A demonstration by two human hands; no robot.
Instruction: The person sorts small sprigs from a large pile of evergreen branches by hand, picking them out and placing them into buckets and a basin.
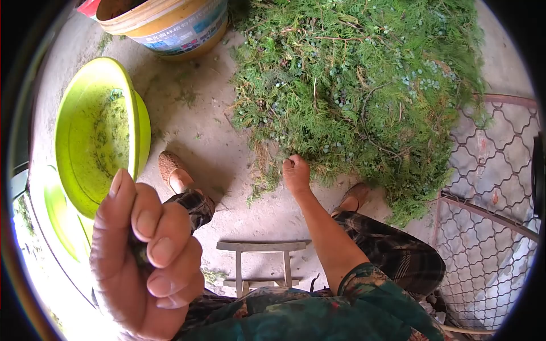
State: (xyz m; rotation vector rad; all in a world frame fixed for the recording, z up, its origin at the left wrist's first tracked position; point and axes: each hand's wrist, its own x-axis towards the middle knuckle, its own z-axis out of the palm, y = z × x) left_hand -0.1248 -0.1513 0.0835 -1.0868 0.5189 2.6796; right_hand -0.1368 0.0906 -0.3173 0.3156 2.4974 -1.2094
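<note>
My left hand (153, 256) is raised close to the camera, palm up, with its fingers curled in. A bit of dark green shows in the gap between the fingers, too hidden to name. Low at the near edge of a heap of green conifer sprigs (352, 85), my right hand (297, 175) is closed, thumb and fingertips together. Something small and dark shows at its fingertips, and I cannot make out what it is. Pale blue-green cones or berries are scattered through the heap. Beyond my left hand stands a lime-green basin (67, 142) with small green bits inside.
A yellow bucket (187, 48) with a printed label stands at the far left. Another green basin (62, 219) shows at the left edge. A wooden stool (261, 246) is below me, between my legs. Metal lattice (489, 170) lines the right side.
</note>
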